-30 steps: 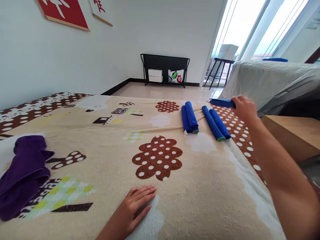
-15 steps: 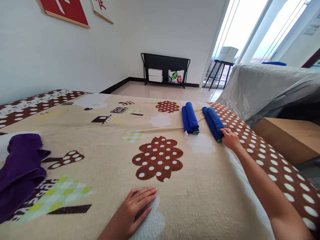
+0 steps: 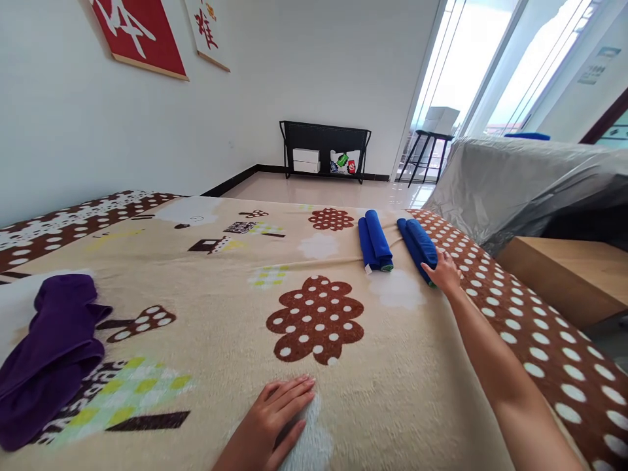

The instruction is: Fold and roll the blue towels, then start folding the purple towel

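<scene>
Two rolled blue towels lie side by side on a cream patterned blanket (image 3: 220, 340), towards its far right. At the near end of the right-hand blue towel (image 3: 416, 242) is my right hand (image 3: 445, 271), thumb on one side and fingers on the other, closed on it. The other blue towel (image 3: 375, 239) rests just to the left, untouched, with a small white tag at its near end. My left hand (image 3: 275, 422) lies flat on the blanket at the bottom middle, fingers stretched out and holding nothing. A crumpled purple cloth (image 3: 63, 347) sits at the left.
A brown, white-dotted border (image 3: 534, 327) runs along the blanket's right side. Beyond it stand a wooden box (image 3: 569, 268) and furniture under plastic sheeting (image 3: 520, 176). A black rack (image 3: 324, 137) is by the far wall, and a stool (image 3: 426, 154) by the window.
My right hand has shifted slightly left, its thumb now against the near end of the right-hand blue towel. The view has tilted up a little. My left hand still rests flat.
</scene>
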Available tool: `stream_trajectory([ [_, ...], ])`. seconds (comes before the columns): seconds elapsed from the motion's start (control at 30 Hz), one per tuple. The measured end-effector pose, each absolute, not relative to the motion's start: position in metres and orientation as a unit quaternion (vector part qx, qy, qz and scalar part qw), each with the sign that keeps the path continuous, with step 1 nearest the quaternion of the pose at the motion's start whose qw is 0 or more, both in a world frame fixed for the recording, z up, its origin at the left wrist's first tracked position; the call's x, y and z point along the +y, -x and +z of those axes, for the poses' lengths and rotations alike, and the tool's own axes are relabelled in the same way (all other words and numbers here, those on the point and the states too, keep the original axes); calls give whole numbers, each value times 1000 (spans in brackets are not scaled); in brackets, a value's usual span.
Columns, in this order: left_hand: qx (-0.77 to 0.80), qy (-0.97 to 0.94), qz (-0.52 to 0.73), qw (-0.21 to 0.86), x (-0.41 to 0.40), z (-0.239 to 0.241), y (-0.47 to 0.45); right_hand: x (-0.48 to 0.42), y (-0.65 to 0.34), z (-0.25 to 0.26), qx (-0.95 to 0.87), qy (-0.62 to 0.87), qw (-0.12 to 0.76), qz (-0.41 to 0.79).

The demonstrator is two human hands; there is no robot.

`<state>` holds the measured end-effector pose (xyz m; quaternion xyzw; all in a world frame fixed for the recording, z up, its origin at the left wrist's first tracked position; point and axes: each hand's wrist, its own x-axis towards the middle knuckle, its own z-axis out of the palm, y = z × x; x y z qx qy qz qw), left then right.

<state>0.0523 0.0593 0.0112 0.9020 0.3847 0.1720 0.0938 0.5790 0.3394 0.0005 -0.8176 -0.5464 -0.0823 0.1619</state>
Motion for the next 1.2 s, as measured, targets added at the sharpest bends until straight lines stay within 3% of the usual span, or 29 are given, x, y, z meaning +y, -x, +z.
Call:
stream_trajectory([
  [0.33, 369, -896, 218, 111, 67, 13, -52, 354, -595, -27, -533, 830, 163, -33],
  [0.77, 417, -869, 217, 156, 60, 22, -54, 360, -600, -12, -495, 853, 163, -22],
  [0.97, 424, -862, 222, 170, 58, 23, -54, 355, -605, 14, -522, 831, 187, -50],
  [1.2, 425, -858, 226, 177, 57, 21, -53, 332, -672, 82, -554, 813, 173, -44],
])
